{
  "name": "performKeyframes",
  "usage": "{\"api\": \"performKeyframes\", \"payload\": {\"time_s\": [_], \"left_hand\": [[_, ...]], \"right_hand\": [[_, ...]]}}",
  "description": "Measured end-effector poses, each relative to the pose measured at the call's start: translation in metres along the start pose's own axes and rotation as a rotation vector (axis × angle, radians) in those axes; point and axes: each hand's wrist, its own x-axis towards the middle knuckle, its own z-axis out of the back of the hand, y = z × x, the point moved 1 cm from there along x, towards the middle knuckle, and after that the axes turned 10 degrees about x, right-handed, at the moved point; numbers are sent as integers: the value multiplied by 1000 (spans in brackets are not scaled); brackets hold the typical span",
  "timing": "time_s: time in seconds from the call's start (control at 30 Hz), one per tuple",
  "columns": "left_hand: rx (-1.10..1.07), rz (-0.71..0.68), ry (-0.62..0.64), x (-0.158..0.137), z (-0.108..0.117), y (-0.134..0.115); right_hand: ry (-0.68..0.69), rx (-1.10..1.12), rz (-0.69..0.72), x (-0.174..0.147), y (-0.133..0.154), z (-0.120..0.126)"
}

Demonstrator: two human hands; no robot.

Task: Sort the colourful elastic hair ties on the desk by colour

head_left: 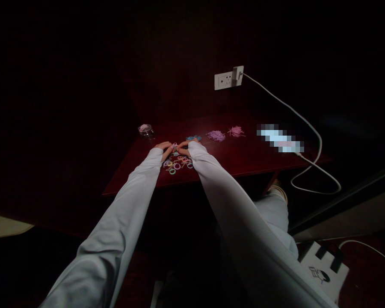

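My left hand and my right hand meet close together over the table. Their fingers are bent inward around a small pinkish thing, too small and dim to name. Just below the hands lies a loose heap of coloured ring-shaped hair ties, among them a green hair tie and a purple hair tie. A pile of blue thin bands sits just behind my right hand, which partly covers it. Part of the heap is hidden by the hands and sleeves.
A clear jar with something pink at its top stands back left. Purple thin bands and pink thin bands lie to the right. Farther right are a blurred-out device and its white cable, running to a wall socket.
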Motion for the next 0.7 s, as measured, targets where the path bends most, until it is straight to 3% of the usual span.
{"api": "performKeyframes", "payload": {"time_s": [0.4, 0.7], "left_hand": [[-14, -14, -3, 0, -2, 2], [-9, -5, -9, -1, -2, 1]], "right_hand": [[30, 1, 36, 3, -1, -1], [39, -6, -32, 0, 3, 1]]}}
